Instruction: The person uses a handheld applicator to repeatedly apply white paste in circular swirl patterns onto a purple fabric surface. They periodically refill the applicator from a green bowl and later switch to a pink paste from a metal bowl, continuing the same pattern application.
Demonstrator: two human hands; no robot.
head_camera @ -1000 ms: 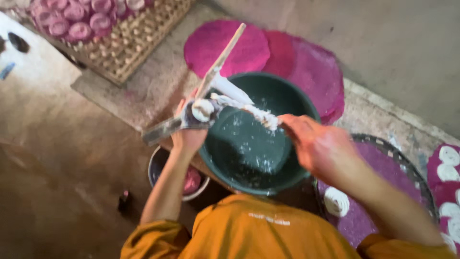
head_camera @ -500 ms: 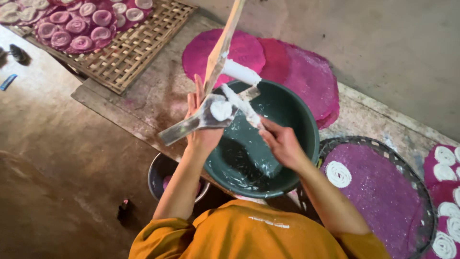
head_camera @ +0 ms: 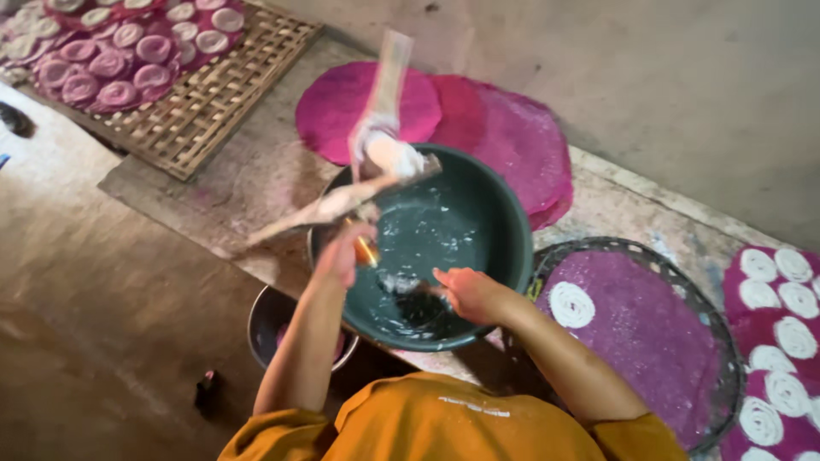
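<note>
A dark green bowl (head_camera: 512,230) smeared with white dough stands in front of me. My left hand (head_camera: 344,253) grips a wooden two-handled press (head_camera: 335,205) over the bowl's left rim, at its brass-coloured part. A lump of white dough (head_camera: 391,155) sticks to the press head, and one handle points up and away. My right hand (head_camera: 468,294) is down inside the bowl, fingers curled against the dough remains on the bottom. I cannot see whether it holds any.
A round tray with a purple cloth (head_camera: 649,341) and one white dough coil (head_camera: 571,305) lies to the right. More coils (head_camera: 781,341) lie on a pink cloth further right. Pink cloths (head_camera: 504,128) lie behind the bowl, a woven mat (head_camera: 213,102) with coils far left, a steel pot (head_camera: 269,320) below.
My right hand left the press and dropped into the bowl. My left hand shifted lower with the press, whose head now sits over the bowl's far rim.
</note>
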